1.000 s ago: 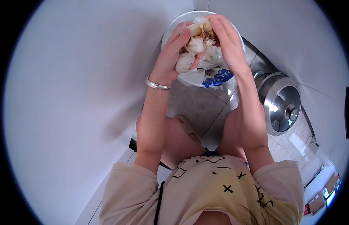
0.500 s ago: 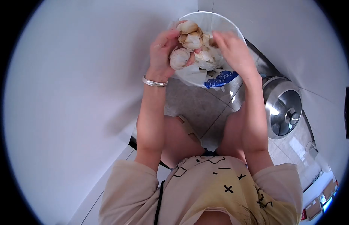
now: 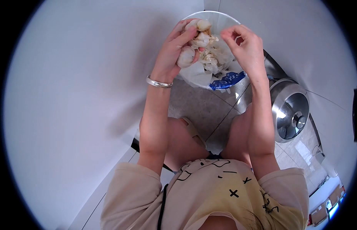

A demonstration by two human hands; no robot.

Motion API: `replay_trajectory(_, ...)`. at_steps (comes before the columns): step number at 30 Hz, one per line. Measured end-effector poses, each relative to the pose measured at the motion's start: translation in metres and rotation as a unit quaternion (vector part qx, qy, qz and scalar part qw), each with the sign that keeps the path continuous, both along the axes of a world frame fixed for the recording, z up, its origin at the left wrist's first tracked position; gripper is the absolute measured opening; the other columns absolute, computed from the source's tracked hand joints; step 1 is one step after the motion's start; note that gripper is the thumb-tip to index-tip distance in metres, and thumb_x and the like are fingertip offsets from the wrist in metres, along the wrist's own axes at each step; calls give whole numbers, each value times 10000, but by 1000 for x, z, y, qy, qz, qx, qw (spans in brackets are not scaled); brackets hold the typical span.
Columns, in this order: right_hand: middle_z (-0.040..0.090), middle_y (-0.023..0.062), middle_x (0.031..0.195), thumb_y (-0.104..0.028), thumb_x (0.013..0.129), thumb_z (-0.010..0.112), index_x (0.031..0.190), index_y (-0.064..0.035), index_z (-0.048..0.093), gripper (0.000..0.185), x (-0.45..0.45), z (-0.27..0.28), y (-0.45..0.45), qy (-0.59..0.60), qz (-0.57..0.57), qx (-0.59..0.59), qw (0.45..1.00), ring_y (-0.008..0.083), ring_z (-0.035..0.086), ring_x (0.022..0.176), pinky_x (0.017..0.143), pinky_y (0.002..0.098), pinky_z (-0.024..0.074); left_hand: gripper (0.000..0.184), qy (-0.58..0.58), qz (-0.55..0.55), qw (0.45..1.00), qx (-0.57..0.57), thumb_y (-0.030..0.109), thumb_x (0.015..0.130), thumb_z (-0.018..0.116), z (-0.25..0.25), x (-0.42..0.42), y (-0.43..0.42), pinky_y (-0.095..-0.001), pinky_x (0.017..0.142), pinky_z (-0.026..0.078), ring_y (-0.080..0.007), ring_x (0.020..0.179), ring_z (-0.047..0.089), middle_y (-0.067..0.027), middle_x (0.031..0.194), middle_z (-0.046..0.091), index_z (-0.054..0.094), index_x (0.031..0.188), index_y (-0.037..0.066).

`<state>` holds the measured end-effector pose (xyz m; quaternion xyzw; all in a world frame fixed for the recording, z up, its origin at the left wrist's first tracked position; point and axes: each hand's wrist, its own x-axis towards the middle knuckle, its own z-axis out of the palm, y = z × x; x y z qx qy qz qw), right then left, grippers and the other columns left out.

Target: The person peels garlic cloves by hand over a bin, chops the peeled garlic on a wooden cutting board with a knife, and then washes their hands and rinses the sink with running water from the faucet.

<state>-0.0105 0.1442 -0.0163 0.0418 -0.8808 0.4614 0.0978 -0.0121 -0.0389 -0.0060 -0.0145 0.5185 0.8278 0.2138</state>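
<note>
Fingers of my left hand are wrapped round several pieces of garlic, with a whitish bulb low in the palm. A silver bangle circles that wrist. My right hand is a little to the right, apart from the garlic, its thumb and forefinger brought together; whatever they pinch, if anything, is too small to make out. Both hands are above a round white bin with a pale liner. Papery peelings lie inside it, near a blue printed piece of plastic.
A steel pot-like container with a glass lid stands on the tiled floor to the right of the bin. A pale wall rises close on the left, and another grey surface on the right. My knees are just below the bin.
My right hand has come away from the garlic to the right, and its fingers have drawn together. The garlic in my left hand has shifted and turned slightly.
</note>
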Motion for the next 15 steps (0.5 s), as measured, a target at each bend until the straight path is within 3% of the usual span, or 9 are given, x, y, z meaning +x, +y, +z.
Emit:
replay_trajectory(1,665,93,728,-148,790,626,896,-51,674,152,-1,-1,-2,34,-6,-12,999,187,583,561,562,290,465,377,-1,-1,1000,-6,279,931,476,0,0,0,-210,423,401,-112,628,548,-96,964,565,429,1218,40)
replay_trajectory(4,663,78,733,-155,792,627,876,-45,667,144,0,3,-7,-12,1,-136,991,180,584,571,556,292,464,368,0,-1,1000,-27,285,922,502,0,0,1,-196,437,421,-95,633,547,-79,946,571,461,1190,36)
replay_trajectory(7,667,77,764,-158,801,620,882,-43,666,148,3,0,-4,4,20,-77,997,167,587,598,559,273,456,350,11,-9,999,-49,291,911,526,-6,0,0,-192,453,442,-82,646,553,-55,916,580,497,1152,39)
replay_trajectory(10,650,76,753,-183,809,624,911,-45,656,175,0,-1,-1,93,64,-4,994,162,571,608,557,271,442,334,16,-17,997,-70,297,906,538,-13,-2,-3,-194,465,452,-72,660,558,-32,885,588,516,1131,52)
replay_trajectory(15,571,53,678,-218,805,636,979,-49,625,242,3,8,-11,67,90,-84,990,165,525,584,539,284,420,332,56,3,993,-103,303,901,547,-11,-1,-1,-195,483,454,-64,650,557,-19,869,593,521,1123,59)
